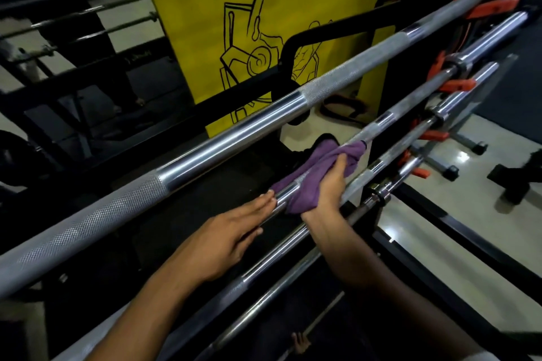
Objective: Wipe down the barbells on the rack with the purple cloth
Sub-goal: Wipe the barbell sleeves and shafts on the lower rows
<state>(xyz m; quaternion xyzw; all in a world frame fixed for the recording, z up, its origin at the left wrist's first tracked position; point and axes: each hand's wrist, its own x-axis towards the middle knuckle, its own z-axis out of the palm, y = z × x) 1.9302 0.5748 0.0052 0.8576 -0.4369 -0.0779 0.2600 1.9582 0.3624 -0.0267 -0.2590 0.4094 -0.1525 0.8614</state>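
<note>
Right hand [330, 184] grips purple cloth [311, 173], fingers curled round it, cloth wrapped on second barbell [390, 119], just below top barbell [234, 132]. Left hand [231, 240] lies flat on the same second bar just beside the cloth, fingers straight, holding nothing. Top barbell runs across in front, partly blocking the view behind. 2 more bars [378, 167] sit below the second barbell. Orange clips [457, 83] at the bars' far right ends. Yellow sign [264, 38] behind top barbell. Black rack frame [440, 231] below right.
</note>
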